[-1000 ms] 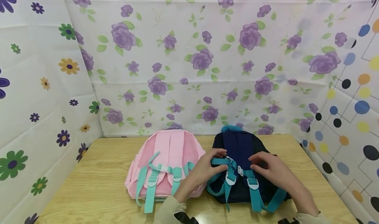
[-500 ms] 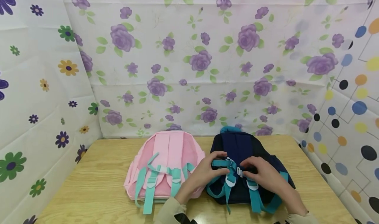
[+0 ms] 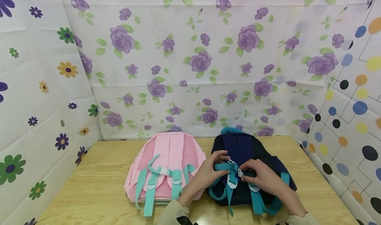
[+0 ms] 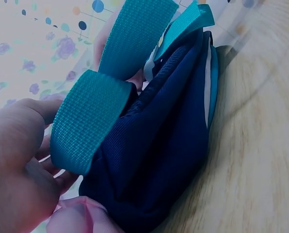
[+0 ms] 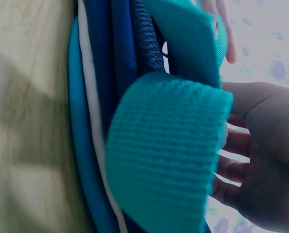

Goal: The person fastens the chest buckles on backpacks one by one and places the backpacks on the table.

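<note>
A navy backpack [image 3: 238, 147] lies with its strap side up on the right part of the table. At its middle, my left hand [image 3: 205, 172] holds a teal strap [image 3: 224, 166] between thumb and fingers, beside a white buckle part [image 3: 230, 161]. Just to the right, my right hand [image 3: 263, 178] pinches another white buckle part [image 3: 240, 172] on the other strap. The two parts are close but apart. Teal webbing [image 4: 88, 121] hides some left fingertips in the left wrist view; in the right wrist view, webbing [image 5: 164, 150] covers the right fingertips.
A pink backpack [image 3: 169, 149] lies left of the navy one, close to my left forearm. Its mint straps [image 3: 165, 171] are joined by a white buckle across the middle. Loose teal strap ends [image 3: 256, 202] hang toward the wooden table's [image 3: 89, 185] front. Patterned cloth surrounds the table.
My right hand has moved left and now pinches the white buckle part, which it was apart from a second ago. The left hand stays nearly in place on the strap.
</note>
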A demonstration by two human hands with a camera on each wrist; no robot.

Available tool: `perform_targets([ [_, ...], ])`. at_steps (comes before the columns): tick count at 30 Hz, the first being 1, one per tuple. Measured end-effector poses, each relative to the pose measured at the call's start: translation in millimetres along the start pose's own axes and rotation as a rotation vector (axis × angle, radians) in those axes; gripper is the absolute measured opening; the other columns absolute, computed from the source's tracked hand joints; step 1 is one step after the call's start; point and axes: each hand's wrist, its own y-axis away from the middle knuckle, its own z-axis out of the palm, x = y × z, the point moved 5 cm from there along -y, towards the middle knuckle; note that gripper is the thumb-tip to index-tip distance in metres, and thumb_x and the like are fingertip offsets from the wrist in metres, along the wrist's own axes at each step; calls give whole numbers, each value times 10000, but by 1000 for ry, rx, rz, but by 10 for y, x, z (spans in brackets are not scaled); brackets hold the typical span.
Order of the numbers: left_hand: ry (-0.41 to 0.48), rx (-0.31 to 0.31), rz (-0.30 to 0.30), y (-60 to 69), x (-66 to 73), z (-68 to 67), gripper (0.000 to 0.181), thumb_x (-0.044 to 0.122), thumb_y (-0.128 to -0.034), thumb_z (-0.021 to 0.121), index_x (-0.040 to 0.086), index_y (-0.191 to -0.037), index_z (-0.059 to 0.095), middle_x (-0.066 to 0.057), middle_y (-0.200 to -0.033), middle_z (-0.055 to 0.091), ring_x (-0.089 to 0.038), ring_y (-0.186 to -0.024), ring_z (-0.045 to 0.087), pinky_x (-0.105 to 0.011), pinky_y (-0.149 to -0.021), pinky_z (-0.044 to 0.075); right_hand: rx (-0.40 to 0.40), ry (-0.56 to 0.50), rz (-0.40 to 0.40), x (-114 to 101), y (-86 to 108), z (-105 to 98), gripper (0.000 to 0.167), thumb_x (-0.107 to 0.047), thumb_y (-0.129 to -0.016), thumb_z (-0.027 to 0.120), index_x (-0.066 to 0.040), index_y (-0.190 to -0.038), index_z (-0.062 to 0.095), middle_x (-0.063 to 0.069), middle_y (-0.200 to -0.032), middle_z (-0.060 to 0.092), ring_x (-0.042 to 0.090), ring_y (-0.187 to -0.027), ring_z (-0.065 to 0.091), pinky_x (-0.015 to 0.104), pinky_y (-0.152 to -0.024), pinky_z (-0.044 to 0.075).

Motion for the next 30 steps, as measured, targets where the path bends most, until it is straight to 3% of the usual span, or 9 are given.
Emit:
perform_targets([
  [4,-9,32,23,-20,14,15,558,68,-929,681,204,-1428,475,-38,-1242,666,-219,-1060,637,-303,-887,507,14,12,-16,-10,-10,18,246,-367,-888,738,-250,-1100,699,-123,-1034,648,98,-920,550,293,-785,484],
  [10,-63,58,15,-18,10,33,416,116,-908,725,130,-1307,612,-31,-1170,659,-197,-990,637,-273,-845,513,34,-3,-14,-8,-7,50,220,-385,-900,721,-280,-1090,687,-154,-1033,637,98,-941,566,296,-806,498],
  [16,-134,18,-5,-18,-22,74,364,163,-920,716,157,-1279,657,12,-1103,647,-104,-944,610,-194,-812,487,44,-6,-23,-21,3,35,182,-341,-915,714,-287,-1086,680,-156,-1025,623,103,-933,573,305,-797,502],
  [21,-161,-4,20,-28,10,87,394,159,-935,698,179,-1325,641,-39,-1107,648,-121,-943,614,-202,-829,503,55,22,-53,-45,4,-4,184,-215,-930,706,-256,-1108,681,-131,-1047,640,120,-961,599,316,-811,520],
  [30,-215,-69,47,-43,54,99,347,258,-970,655,248,-1317,654,4,-1196,590,-131,-986,602,-196,-856,498,75,-4,-92,-55,24,-4,187,-238,-946,688,-276,-1129,677,-131,-1064,649,114,-973,632,299,-822,540],
])
